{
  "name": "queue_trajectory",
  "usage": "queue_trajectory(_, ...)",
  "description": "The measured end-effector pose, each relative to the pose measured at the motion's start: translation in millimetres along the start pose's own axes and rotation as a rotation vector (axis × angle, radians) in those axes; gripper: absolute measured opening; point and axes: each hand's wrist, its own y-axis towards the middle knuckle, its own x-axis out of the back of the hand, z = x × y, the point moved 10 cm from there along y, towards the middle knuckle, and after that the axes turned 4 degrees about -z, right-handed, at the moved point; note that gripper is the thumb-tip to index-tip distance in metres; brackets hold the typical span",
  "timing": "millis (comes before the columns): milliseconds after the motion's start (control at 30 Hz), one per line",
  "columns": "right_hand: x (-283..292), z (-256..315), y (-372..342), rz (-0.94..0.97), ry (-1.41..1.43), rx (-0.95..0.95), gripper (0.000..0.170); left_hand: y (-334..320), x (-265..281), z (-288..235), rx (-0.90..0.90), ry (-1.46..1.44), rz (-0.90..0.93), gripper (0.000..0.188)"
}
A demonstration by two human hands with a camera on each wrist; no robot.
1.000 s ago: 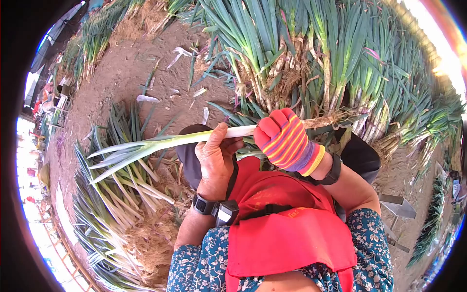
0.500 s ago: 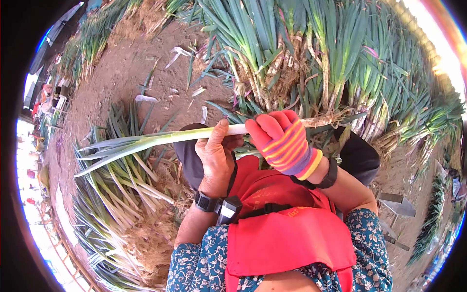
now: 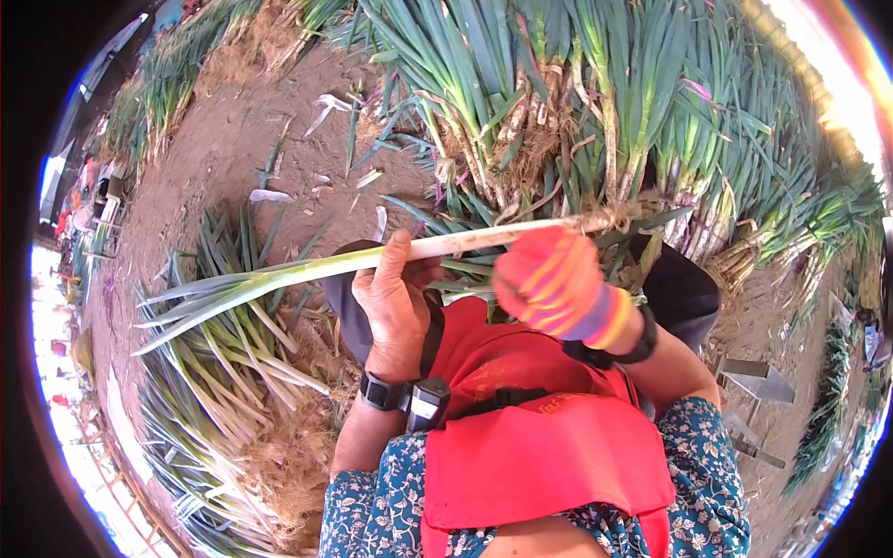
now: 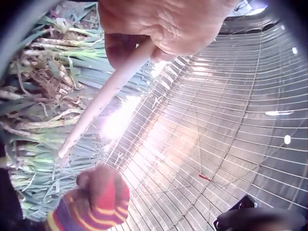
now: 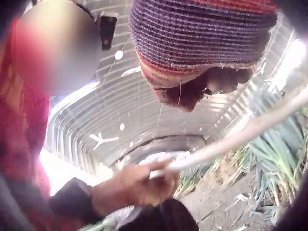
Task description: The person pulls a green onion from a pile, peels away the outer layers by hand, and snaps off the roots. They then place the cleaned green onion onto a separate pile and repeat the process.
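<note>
My bare left hand (image 3: 395, 312) grips a long green onion (image 3: 456, 244) between thumb and fingers, near where the white stalk turns green. Its leaves stretch to the left and its root end points right, tilted slightly up. Just below the white part is my right hand (image 3: 558, 288), in a red, yellow and purple striped knit glove and blurred in the head view. The left wrist view shows this gloved hand (image 4: 103, 197) with fingers curled, apart from the pale stalk (image 4: 106, 94). In the right wrist view a gap separates the curled glove (image 5: 202, 48) from the stalk.
Bunches of untrimmed green onions (image 3: 642, 102) stand in a thick bank ahead and to the right. At left lies a pile of onions with pale stalks (image 3: 233, 381) and tangled roots. Leaf scraps (image 3: 270, 195) litter the soil. A metal stool-like frame (image 3: 758, 379) is at my right.
My gloved right hand was wrapped round the white stalk and slid left along it; now it has come off, below the stalk. The onion shifted slightly left in my left hand.
</note>
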Motion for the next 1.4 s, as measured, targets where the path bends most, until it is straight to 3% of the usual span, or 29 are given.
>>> queue_trajectory(100,53.3,-56.7,-8.6,-0.147,0.291,-0.305,0.014,10.8,14.5,-9.8,-0.043,0.008,-0.036,0.021)
queue_trajectory(233,61.4,-78.8,-26.0,-0.179,0.275,-0.454,0.022,10.2,10.0,-6.3,-0.046,0.03,-0.037,0.022)
queue_trajectory(267,59.8,-51.7,-15.1,-0.195,0.178,-0.245,0.025,6.2,2.6,-2.7,-0.04,0.022,-0.021,0.022)
queue_trajectory(333,45.1,-17.4,0.3,-0.179,0.128,-0.057,0.027,-0.2,-8.4,2.5,-0.036,0.013,0.016,0.022)
queue_trajectory(367,33.6,-12.0,8.4,-0.153,0.181,-0.077,0.026,-3.4,-11.6,3.6,-0.035,0.012,0.019,0.022)
queue_trajectory(467,-1.2,6.2,21.5,-0.143,-0.004,0.027,0.014,-12.6,-19.4,4.2,-0.026,0.003,0.053,0.021)
queue_trajectory(567,-20.9,14.8,23.4,0.014,-0.045,0.127,0.022,-16.4,-14.4,6.9,0.002,0.008,0.036,0.021)
queue_trajectory(767,-23.1,14.4,20.7,0.06,0.051,0.134,0.018,-19.1,-15.9,6.7,-0.002,0.021,0.073,0.015)
queue_trajectory(867,4.5,-13.6,14.6,-0.081,0.219,-0.046,0.02,-14.5,-16.2,-6.8,-0.068,0.006,0.064,0.015)
queue_trajectory(900,33.2,-14.3,11.1,-0.259,0.081,-0.027,0.019,-11.1,-15.5,-13.3,-0.09,-0.006,0.055,0.015)
queue_trajectory(933,35.3,-36.9,3.2,-0.21,0.262,-0.096,0.017,-7.8,-13.6,-19.4,-0.115,-0.01,0.049,0.016)
queue_trajectory(967,62.8,-56.9,-0.1,-0.303,0.29,-0.266,0.017,-4.7,-8.8,-22.2,-0.122,-0.009,0.045,0.016)
queue_trajectory(1033,98.5,-85.9,-20.8,-0.374,0.061,-0.36,0.015,3.6,3.1,-19.8,-0.114,0.006,0.02,0.017)
queue_trajectory(1067,105.7,-110.9,-40.2,-0.378,-0.052,-0.496,0.012,4.5,4.9,-18.8,-0.119,0.006,0.018,0.017)
queue_trajectory(1100,112.8,-133.6,-60.3,-0.42,0.039,-0.666,0.011,3.7,4.1,-17.7,-0.117,0.007,0.025,0.017)
queue_trajectory(1233,86.5,-109.8,-53.2,-0.244,-0.195,-0.506,0.026,-2.2,-11.2,-8.0,-0.095,-0.022,0.055,0.014)
queue_trajectory(1300,57.1,-66.3,-27.1,-0.22,-0.027,-0.338,0.035,-6.6,-23.6,-4.4,-0.097,-0.041,0.088,0.012)
queue_trajectory(1333,49.4,-41.1,-17.8,-0.346,-0.04,-0.156,0.039,-9.6,-28.3,-2.5,-0.097,-0.05,0.105,0.012)
queue_trajectory(1400,30.3,-14.0,1.0,-0.417,0.016,-0.085,0.044,-17.7,-39.3,0.7,-0.079,-0.063,0.105,0.011)
